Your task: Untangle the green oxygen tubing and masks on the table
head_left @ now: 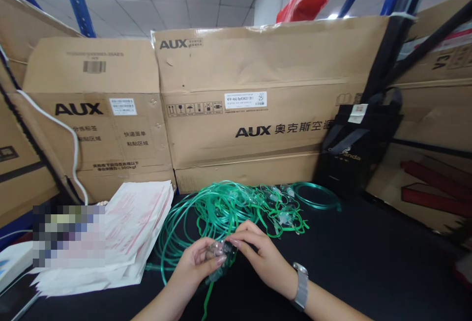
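Note:
A tangle of green plastic tubing (217, 208) with several clear plastic masks lies on the black table (368, 262). Both hands meet at the near edge of the pile. My left hand (199, 262) is closed around a small clear plastic piece (218, 249) joined to green tubing. My right hand (258, 252), with a watch at the wrist, pinches the same piece from the right with its fingertips. A length of green tube hangs down from the piece toward me.
A stack of white paper pouches with pink print (125, 232) lies at the left. Big AUX cardboard boxes (258, 104) wall off the back. A black bag (354, 149) leans at the right, with a loose coil of green tube (317, 195) beside it.

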`<state>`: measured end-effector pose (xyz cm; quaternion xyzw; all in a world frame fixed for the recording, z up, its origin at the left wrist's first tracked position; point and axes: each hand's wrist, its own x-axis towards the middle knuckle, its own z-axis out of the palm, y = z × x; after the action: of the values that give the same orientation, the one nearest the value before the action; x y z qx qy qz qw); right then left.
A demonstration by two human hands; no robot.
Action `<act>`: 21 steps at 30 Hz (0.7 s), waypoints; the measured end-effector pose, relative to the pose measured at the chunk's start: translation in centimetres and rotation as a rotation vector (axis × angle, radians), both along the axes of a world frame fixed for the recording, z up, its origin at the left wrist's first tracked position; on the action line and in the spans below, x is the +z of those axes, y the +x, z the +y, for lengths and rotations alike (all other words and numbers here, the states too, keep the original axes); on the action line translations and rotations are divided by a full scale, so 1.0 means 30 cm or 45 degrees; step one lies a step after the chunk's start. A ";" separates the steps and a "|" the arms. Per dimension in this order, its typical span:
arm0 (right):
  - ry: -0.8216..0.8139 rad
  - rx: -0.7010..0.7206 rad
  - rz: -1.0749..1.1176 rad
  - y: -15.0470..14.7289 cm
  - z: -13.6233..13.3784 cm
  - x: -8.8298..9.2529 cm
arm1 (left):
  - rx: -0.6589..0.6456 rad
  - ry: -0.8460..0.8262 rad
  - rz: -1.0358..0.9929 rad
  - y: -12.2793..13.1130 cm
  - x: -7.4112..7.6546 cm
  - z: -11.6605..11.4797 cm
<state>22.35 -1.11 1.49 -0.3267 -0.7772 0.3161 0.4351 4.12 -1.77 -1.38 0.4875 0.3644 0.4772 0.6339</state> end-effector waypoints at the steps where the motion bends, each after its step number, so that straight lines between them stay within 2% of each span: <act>1: 0.009 0.009 -0.017 -0.001 0.000 -0.002 | 0.000 0.010 0.006 0.001 -0.007 0.001; 8: 0.102 0.033 -0.182 0.005 -0.007 0.004 | -0.035 0.072 0.083 0.006 -0.039 0.001; 15: 0.269 0.018 -0.511 0.006 -0.020 0.016 | 0.037 0.225 0.307 0.014 -0.023 -0.020; 21: 0.347 0.002 -0.563 0.004 -0.029 0.019 | 0.032 0.134 0.192 0.028 -0.023 -0.030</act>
<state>22.47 -1.97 2.07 -0.3257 -0.8891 0.1297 0.2944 4.97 -2.67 -2.08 0.5500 0.3915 0.4657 0.5721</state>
